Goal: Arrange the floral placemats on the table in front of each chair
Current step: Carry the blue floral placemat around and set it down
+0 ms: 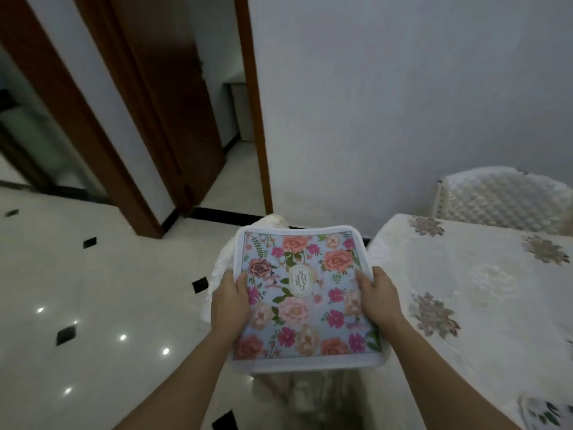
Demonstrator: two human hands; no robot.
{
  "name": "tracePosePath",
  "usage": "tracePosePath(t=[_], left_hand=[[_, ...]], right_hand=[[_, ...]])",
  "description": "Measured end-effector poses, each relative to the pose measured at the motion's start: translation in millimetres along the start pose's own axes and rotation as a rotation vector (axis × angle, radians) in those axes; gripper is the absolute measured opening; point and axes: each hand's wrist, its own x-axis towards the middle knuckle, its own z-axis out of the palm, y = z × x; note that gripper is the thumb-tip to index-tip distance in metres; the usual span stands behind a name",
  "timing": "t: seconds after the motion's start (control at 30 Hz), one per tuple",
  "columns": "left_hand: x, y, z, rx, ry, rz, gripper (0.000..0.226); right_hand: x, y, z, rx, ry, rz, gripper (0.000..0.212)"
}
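Note:
A floral placemat (304, 293), pale blue with pink and orange roses and a white border, is held flat in the air in front of me. My left hand (229, 301) grips its left edge and my right hand (379, 301) grips its right edge. It hangs over a white-covered chair (223, 262) just left of the table (471, 290), which wears a cream cloth with embroidered flowers. Part of another floral placemat (548, 414) shows at the table's near right corner.
A second chair with a quilted white cover (505, 197) stands at the table's far side against the wall. Glossy tiled floor (93, 290) spreads to the left. Brown door frames and an open doorway (217, 119) lie beyond.

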Motion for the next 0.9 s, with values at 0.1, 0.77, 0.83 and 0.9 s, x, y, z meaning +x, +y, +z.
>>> tracePosePath(t=[0.1, 0.77, 0.83, 0.9], left_hand=[[5.4, -30.3, -47.0, -0.010, 0.095, -0.086, 0.031], [187.8, -238.2, -258.4, -0.067, 0.326, -0.302, 0.032], [217.1, -251.2, -275.8, -0.063, 0.310, -0.308, 0.031], [244.0, -261.4, -290.8, -0.064, 0.289, -0.299, 0.031]], right_hand=[[4.2, -30.6, 51.4, 0.018, -0.138, -0.047, 0.026], [39.4, -200.7, 401.1, -0.067, -0.432, -0.195, 0.028], [47.8, -217.1, 429.5, -0.070, -0.422, -0.184, 0.027], [56.9, -229.6, 455.2, -0.049, -0.415, -0.160, 0.026]])
